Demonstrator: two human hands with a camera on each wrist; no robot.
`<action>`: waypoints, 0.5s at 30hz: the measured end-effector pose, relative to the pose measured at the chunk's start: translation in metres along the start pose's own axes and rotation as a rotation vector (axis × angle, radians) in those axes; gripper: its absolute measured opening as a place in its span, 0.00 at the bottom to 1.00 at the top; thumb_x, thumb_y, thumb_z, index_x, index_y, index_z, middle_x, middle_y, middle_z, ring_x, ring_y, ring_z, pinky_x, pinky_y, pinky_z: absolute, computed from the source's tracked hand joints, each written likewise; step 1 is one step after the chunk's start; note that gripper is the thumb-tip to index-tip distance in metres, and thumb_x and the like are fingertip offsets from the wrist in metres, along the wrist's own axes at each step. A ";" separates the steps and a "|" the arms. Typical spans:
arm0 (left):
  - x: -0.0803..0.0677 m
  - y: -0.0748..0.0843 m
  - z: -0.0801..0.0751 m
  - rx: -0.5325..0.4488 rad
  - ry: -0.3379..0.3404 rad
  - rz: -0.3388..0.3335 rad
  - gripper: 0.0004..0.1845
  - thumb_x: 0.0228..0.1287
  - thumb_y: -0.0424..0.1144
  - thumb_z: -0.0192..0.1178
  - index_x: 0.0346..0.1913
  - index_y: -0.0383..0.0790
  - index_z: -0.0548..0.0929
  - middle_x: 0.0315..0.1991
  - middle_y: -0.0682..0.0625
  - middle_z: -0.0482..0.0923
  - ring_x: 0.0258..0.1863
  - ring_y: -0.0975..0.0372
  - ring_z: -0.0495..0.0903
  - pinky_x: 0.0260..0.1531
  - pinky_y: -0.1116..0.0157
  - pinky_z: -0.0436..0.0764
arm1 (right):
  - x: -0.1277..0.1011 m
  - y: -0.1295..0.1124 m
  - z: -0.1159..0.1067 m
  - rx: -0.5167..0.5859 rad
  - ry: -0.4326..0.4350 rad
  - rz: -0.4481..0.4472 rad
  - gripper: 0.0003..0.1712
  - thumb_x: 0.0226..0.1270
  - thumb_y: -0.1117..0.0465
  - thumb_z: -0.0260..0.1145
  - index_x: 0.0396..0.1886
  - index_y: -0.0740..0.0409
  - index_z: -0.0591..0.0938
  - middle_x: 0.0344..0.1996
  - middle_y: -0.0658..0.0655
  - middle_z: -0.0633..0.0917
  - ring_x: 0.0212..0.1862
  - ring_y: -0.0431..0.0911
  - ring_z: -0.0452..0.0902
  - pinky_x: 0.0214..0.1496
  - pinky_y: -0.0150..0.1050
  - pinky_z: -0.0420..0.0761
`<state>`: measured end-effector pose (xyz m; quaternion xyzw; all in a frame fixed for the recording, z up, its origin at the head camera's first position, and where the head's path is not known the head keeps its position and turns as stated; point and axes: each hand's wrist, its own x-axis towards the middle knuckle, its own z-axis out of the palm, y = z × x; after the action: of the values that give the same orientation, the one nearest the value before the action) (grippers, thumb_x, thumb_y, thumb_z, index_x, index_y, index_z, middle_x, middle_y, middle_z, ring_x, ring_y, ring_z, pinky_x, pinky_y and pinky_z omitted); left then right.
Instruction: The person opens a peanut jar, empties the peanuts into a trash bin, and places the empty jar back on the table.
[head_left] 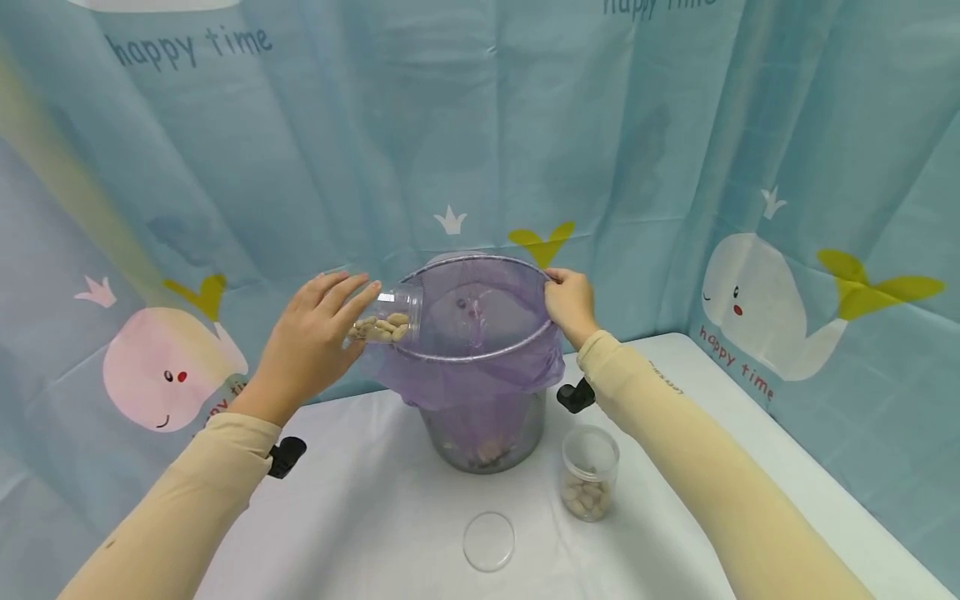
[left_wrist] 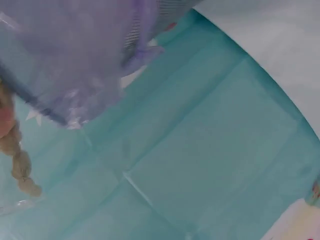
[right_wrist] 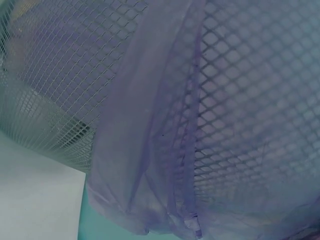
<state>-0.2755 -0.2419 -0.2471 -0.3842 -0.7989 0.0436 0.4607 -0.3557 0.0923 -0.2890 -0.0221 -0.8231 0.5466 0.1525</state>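
Note:
My left hand (head_left: 315, 333) holds a clear jar of peanuts (head_left: 382, 325) on its side, with its mouth over the left rim of a wire-mesh trash can (head_left: 487, 429). A purple bag (head_left: 465, 379) lines the can and is folded down over its rim. With curled fingers, my right hand (head_left: 570, 304) grips the rim on the right side. In the left wrist view, several peanuts (left_wrist: 22, 170) lie along the inside of the jar at the left edge. The right wrist view is filled by the mesh and the bag (right_wrist: 135, 125); no hand shows clearly there.
A second clear jar (head_left: 590, 475), partly filled with peanuts, stands uncapped to the right of the can. A round clear lid (head_left: 489, 542) lies in front on the white tablecloth (head_left: 360, 500). Behind hangs a blue curtain (head_left: 337, 167) printed with whales.

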 end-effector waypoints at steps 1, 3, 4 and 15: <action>0.000 0.000 0.000 0.005 -0.007 0.004 0.41 0.36 0.24 0.78 0.61 0.32 0.76 0.57 0.33 0.78 0.58 0.39 0.74 0.63 0.42 0.74 | 0.000 0.000 0.000 -0.002 0.002 -0.002 0.23 0.76 0.63 0.50 0.65 0.61 0.77 0.64 0.62 0.79 0.65 0.54 0.76 0.62 0.48 0.80; 0.000 0.001 0.000 0.005 -0.012 0.002 0.41 0.36 0.24 0.78 0.61 0.32 0.76 0.57 0.33 0.78 0.59 0.39 0.74 0.63 0.43 0.74 | 0.000 0.000 0.000 -0.007 0.001 -0.006 0.23 0.76 0.63 0.50 0.65 0.61 0.77 0.64 0.62 0.79 0.65 0.55 0.76 0.62 0.48 0.80; 0.001 0.001 0.000 0.005 -0.010 0.000 0.41 0.37 0.24 0.78 0.61 0.32 0.76 0.57 0.33 0.78 0.59 0.39 0.74 0.64 0.42 0.74 | 0.000 0.000 0.000 -0.009 0.003 -0.008 0.23 0.76 0.63 0.50 0.65 0.61 0.77 0.64 0.62 0.79 0.65 0.55 0.76 0.62 0.48 0.80; -0.001 0.003 0.001 0.016 -0.003 0.001 0.42 0.34 0.24 0.79 0.62 0.32 0.76 0.57 0.33 0.78 0.58 0.39 0.74 0.62 0.42 0.75 | 0.001 0.001 0.001 -0.022 0.010 -0.019 0.23 0.75 0.63 0.51 0.65 0.62 0.77 0.63 0.63 0.80 0.66 0.55 0.75 0.65 0.49 0.79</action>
<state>-0.2745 -0.2399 -0.2493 -0.3806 -0.7991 0.0510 0.4626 -0.3565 0.0920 -0.2897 -0.0188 -0.8285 0.5359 0.1616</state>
